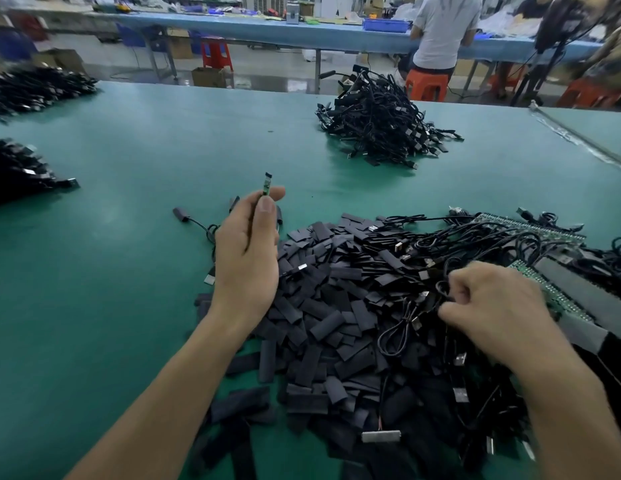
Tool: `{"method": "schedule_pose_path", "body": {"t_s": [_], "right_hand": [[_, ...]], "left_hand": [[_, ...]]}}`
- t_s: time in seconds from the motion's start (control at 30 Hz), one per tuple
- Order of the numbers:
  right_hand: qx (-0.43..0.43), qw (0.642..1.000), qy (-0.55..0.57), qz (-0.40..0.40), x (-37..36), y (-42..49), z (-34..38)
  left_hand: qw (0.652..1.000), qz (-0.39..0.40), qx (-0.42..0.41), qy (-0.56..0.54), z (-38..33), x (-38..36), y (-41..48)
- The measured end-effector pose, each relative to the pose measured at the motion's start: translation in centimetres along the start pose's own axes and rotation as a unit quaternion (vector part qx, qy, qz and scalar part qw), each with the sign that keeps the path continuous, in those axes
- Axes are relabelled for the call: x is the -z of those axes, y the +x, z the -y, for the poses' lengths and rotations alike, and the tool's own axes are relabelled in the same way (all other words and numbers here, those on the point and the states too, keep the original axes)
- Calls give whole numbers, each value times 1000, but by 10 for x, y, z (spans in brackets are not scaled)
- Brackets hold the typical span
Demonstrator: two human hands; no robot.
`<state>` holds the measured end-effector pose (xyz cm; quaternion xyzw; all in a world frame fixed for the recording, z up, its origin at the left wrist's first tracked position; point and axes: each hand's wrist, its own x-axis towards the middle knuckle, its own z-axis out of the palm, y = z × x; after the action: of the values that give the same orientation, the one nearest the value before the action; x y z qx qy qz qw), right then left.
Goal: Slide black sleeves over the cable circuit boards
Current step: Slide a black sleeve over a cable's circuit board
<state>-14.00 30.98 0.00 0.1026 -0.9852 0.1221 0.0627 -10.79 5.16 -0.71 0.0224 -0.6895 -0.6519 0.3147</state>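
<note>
My left hand [248, 252] is raised over the green table [129, 150] and pinches a small green circuit board [266, 184] upright between thumb and forefinger, edge-on to me. A big heap of flat black sleeves [337, 306] lies in front of me. My right hand [489, 299] reaches into tangled black cables [423, 244] at the heap's right side, its fingers curled round a thin black cable loop [442, 289]. A sleeved cable end [181, 214] lies on the table left of my left hand.
A pile of finished black cables [378, 123] sits at the table's far middle. More dark cable piles [35, 88] lie at the left edge. Panels of green circuit boards [531, 226] lie at the right. People sit at a blue bench [267, 29] behind.
</note>
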Motion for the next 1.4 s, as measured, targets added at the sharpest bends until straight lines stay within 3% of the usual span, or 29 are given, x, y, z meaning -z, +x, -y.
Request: {"method": "schedule_pose_path", "body": {"t_s": [0.1, 0.2, 0.33, 0.4, 0.47, 0.67, 0.87, 1.03, 1.2, 1.4], "right_hand": [[-75, 993, -25, 91, 2, 1, -5], [-81, 983, -29, 160, 2, -2, 1], [-61, 996, -52, 28, -4, -4, 14], [-13, 997, 25, -76, -10, -5, 25], [60, 989, 92, -104, -16, -4, 34], [131, 990, 44, 14, -39, -3, 43], [109, 992, 9, 66, -38, -5, 42], [89, 994, 31, 60, -39, -5, 39], [66, 994, 84, -4, -38, -5, 36], [106, 964, 176, -168, -32, -3, 37]], "left_hand": [[997, 41, -6, 61, -5, 5, -4], [979, 91, -53, 175, -14, 12, -4], [906, 236, -41, 349, -17, 18, -3], [875, 298, 1, 381, -12, 16, -9], [870, 320, 33, 375, -5, 10, -18], [895, 275, 62, 344, 19, -6, -39], [944, 154, 60, 284, 34, -7, -45], [948, 147, 48, 278, 37, -4, -50], [954, 148, 64, 254, 34, -4, -50], [959, 151, 85, 222, 36, -3, -50]]}}
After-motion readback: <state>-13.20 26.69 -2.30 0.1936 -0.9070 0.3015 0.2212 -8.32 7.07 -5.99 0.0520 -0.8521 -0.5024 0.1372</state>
